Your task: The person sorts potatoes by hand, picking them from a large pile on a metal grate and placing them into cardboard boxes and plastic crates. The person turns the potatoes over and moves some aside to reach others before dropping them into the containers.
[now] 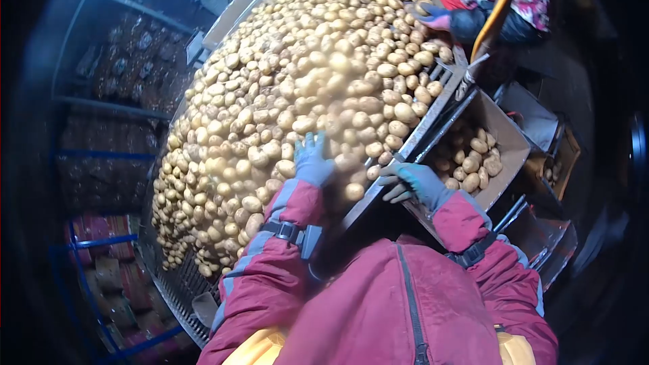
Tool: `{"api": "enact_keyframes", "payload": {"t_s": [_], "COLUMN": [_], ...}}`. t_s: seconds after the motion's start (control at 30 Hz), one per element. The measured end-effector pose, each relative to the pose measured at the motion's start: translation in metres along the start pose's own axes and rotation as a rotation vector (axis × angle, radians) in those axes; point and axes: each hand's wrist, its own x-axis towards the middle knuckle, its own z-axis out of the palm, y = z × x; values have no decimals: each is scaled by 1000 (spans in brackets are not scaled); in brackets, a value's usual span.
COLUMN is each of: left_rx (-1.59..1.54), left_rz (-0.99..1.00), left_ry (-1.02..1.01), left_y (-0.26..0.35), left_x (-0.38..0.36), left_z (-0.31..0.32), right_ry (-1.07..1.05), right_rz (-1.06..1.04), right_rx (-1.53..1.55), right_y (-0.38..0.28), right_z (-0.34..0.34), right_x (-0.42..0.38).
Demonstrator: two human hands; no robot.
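– On slatted table (191, 278), potatoes (270, 101): ct?
– 100s, too many to ct; long axes every which way.
– Hands?
– 2. L hand (314, 163) on potatoes, fingers splayed; R hand (422, 185) at metal rim (427, 122), fingers parted, loose.

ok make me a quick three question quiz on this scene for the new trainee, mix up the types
1. Multiple choice: the left hand is (a) inside the box, (b) over the potato pile, (c) on the coat zip.

2. True or false: the right hand is bare.

3. Count: how many of the co-worker's gloved hands show at the upper right?

Key: 1. b; 2. False; 3. Two.
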Motion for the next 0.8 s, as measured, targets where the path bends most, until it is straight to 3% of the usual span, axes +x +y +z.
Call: {"api": "enact_keyframes", "payload": {"t_s": [0.03,0.13,0.17,0.27,0.3,0.4,0.43,0.53,0.63,0.67,0.73,0.8], "left_rx": [4,5,25,38,40,-92,-160,-133,-159,-192,-223,-270], "left_rz": [15,77,86,95,92,31,14,-84,-96,-106,-69,-34], "left_ry": [-44,-54,-24,54,77,-15,105,63,83,62,77,103], "left_y": [1,-2,-2,3,6,10,12,21,19,17,17,18], "left_x": [1,3,5,20,24,41,49,66,89,97,107,116], "left_z": [-7,-18,-16,-10,-13,-30,-21,-28,-18,-16,-16,-18], "right_ry": [-1,-192,-132,-40,-103,-27,134,142,149,212,195,226], "right_rz": [45,-222,-392,-268,-234,-246,-300,-584,-468,-630,-466,-508], "right_rx": [-125,-290,-602,-872,-746,-795,-941,-1033,-939,-997,-853,-924], "right_y": [-5,19,20,-2,-8,-21,-42,-43,-70,-67,-87,-95], "right_z": [17,37,38,37,33,28,39,26,19,8,-2,-5], "right_x": [15,51,60,75,79,108,100,126,138,157,172,176]}}
